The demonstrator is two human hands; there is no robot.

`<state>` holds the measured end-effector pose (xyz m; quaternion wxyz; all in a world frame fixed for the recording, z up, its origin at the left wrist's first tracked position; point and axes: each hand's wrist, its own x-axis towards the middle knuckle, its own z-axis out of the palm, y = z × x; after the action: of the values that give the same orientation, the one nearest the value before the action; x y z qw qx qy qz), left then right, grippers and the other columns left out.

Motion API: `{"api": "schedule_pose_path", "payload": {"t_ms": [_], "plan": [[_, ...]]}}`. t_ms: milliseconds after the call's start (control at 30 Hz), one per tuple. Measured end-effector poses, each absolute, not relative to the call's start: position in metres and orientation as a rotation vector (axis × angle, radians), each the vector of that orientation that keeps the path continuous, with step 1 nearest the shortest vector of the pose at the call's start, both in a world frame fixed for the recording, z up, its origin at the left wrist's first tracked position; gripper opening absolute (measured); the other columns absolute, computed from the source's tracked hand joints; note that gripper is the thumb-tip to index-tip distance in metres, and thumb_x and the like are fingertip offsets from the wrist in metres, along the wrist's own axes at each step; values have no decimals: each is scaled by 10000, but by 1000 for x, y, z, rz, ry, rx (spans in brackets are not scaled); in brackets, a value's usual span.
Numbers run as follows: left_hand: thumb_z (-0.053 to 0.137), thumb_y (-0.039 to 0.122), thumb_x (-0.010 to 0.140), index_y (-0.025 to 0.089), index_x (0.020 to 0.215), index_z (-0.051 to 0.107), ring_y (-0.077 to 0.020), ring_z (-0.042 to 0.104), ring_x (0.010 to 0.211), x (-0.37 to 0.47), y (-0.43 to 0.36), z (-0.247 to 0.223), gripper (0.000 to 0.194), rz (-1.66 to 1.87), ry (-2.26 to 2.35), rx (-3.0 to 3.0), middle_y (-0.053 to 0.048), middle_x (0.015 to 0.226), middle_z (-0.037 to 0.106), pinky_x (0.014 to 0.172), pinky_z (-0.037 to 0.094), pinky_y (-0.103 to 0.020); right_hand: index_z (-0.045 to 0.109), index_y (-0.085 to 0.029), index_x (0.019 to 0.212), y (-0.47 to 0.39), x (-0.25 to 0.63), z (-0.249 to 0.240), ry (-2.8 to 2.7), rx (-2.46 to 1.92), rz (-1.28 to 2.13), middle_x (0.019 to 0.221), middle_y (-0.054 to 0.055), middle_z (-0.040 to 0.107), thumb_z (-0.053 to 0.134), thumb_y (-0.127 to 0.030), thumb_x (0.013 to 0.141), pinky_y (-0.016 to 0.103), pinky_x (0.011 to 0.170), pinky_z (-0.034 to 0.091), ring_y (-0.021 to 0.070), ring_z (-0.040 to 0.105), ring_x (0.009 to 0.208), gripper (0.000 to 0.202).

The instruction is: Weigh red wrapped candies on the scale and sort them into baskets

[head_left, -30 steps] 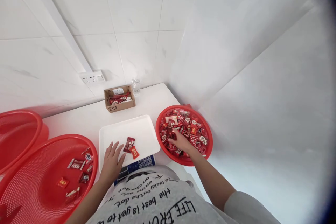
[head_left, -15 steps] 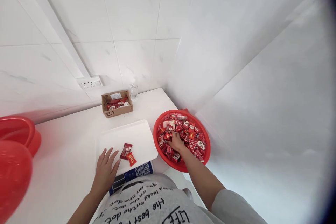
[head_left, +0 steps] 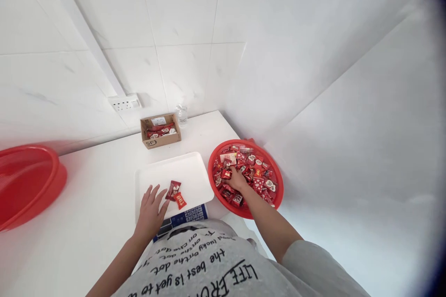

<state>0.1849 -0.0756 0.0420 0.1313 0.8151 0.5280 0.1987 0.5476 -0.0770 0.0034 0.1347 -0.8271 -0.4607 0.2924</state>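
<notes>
My left hand [head_left: 151,211] rests over the left front part of the white tray [head_left: 195,167], fingers spread and holding nothing. Close to its fingertips, a dark red candy packet [head_left: 173,189] and a smaller bright red wrapped candy [head_left: 180,201] lie touching on the tray. My right hand [head_left: 237,180] is inside the round red basket [head_left: 213,148], which is full of wrapped candies [head_left: 258,183]. Its fingers are closed on a red wrapped candy [head_left: 226,174] at the basket's left side; some fingertips are hidden among the wrappers.
Beneath the tray is a scale whose blue keypad [head_left: 195,213] shows at the front. A cardboard box [head_left: 160,141] of red packets and a clear bottle [head_left: 181,115] stand behind. A large red basin [head_left: 52,181] sits at the left; walls close off the back and right.
The view has shifted, and the red basin at the left now shows differently. My right hand has drawn a red candy up at its fingertips. My left hand stays spread over the tray.
</notes>
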Motion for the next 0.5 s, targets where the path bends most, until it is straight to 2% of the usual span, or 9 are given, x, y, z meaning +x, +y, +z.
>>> {"api": "schedule_pose_path", "payload": {"t_ms": [100,233,500], "plan": [[371,398,886,221,1165,558,-288,241,1344,184,-78,45,380,542,1546,2364,-94,1334,471,1044,310,-529,489,-203,1179,-79,551,1,-1270,-2270,863,1082,78,623,647,-240,660,322,844,415,225,588,971,544],[372,391,890,218,1163,561,-293,241,1343,179,-82,46,375,504,1566,2362,-97,1331,476,1028,331,-527,546,-201,1110,-85,554,7,-1243,-2206,892,1030,58,653,560,-144,665,332,847,427,214,599,937,449],[374,403,887,218,1166,561,-292,284,1324,177,-82,38,384,495,1546,2376,-93,1326,483,1033,333,-516,541,-192,1104,-92,570,48,-976,-2063,865,1016,58,654,643,-336,644,366,833,465,229,610,908,493]]}}
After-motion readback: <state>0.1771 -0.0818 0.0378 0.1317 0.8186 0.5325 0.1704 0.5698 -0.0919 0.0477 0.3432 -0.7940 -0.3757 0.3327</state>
